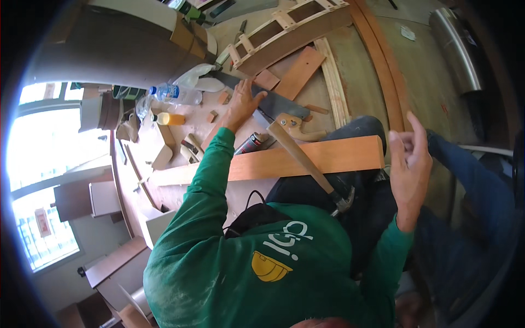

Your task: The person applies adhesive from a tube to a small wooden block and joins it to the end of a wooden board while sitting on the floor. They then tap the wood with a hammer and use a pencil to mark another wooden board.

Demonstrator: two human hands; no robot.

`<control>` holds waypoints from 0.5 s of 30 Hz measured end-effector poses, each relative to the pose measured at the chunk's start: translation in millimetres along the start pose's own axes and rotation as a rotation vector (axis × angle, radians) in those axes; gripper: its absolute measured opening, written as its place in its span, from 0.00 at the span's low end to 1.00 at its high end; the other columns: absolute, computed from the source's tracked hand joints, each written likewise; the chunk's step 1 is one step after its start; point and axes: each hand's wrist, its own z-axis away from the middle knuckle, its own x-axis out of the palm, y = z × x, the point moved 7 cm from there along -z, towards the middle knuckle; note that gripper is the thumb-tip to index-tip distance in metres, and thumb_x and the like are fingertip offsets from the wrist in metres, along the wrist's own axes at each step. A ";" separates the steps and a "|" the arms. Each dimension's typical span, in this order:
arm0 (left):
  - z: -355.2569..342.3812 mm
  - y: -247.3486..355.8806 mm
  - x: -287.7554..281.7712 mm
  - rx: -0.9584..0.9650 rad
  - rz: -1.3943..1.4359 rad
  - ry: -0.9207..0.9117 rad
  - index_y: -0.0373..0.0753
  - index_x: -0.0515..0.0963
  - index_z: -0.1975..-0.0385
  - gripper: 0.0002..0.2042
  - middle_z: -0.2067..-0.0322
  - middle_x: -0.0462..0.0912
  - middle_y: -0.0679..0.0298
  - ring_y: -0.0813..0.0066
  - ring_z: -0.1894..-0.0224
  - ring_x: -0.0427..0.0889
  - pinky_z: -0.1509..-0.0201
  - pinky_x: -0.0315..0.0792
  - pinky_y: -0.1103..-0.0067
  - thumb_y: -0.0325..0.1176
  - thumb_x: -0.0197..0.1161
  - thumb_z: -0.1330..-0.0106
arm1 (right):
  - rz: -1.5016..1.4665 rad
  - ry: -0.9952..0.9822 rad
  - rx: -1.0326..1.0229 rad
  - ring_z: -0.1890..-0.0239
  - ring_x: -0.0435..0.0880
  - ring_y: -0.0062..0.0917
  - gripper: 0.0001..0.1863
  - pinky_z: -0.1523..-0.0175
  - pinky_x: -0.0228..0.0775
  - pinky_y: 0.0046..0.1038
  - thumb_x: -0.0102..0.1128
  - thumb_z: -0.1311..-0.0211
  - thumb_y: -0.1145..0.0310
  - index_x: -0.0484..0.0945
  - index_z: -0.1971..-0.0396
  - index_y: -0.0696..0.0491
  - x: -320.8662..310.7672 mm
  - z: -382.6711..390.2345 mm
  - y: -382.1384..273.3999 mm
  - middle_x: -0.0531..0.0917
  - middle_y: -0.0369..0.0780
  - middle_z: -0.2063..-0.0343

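Observation:
My left hand (240, 107) reaches over the littered work surface. Its fingers are stretched and its thumb stands apart, beside the blade of a hand saw (291, 124) with a wooden handle; whether it touches the blade I cannot tell. Off to the right, my right hand (410, 167) is raised with fingers apart, holding nothing. A long orange-brown wooden board (350, 154) lies crosswise in front of me, by my knees. Over it slants a claw hammer (298, 152), its metal head toward my lap. A dark spray can (250, 143) lies behind the board, close to my left forearm.
A slatted wooden frame (290, 41) and wood offcuts (299, 71) lie farther back. On the left are a plastic water bottle (175, 94), a bottle of orange liquid (169, 118) and a hand plane (191, 148). At right, another person's blue-clad limb (459, 164) is near a metal cylinder (456, 52).

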 end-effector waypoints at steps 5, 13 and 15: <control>29.3 -19.1 -9.5 -0.059 0.121 -0.037 0.37 0.75 0.31 0.28 0.42 0.83 0.47 0.48 0.36 0.81 0.32 0.74 0.59 0.39 0.73 0.27 | 0.154 -0.271 -0.045 0.62 0.85 0.33 0.30 0.51 0.79 0.37 0.68 0.23 0.60 0.75 0.28 0.58 61.4 -40.0 -10.0 0.88 0.43 0.63; 56.8 28.6 -40.9 0.013 0.196 -0.122 0.38 0.75 0.31 0.25 0.41 0.84 0.50 0.49 0.38 0.83 0.33 0.76 0.60 0.37 0.72 0.25 | 0.169 -0.340 -0.076 0.61 0.85 0.31 0.32 0.51 0.79 0.35 0.67 0.23 0.63 0.71 0.24 0.57 96.8 -40.5 -33.3 0.88 0.42 0.61; 56.6 25.7 -49.1 -0.041 0.206 -0.171 0.40 0.76 0.31 0.24 0.40 0.84 0.52 0.48 0.37 0.83 0.34 0.77 0.61 0.37 0.70 0.24 | 0.108 -0.325 -0.071 0.62 0.84 0.29 0.32 0.52 0.78 0.33 0.67 0.23 0.65 0.70 0.24 0.57 93.1 -29.0 -43.7 0.88 0.42 0.61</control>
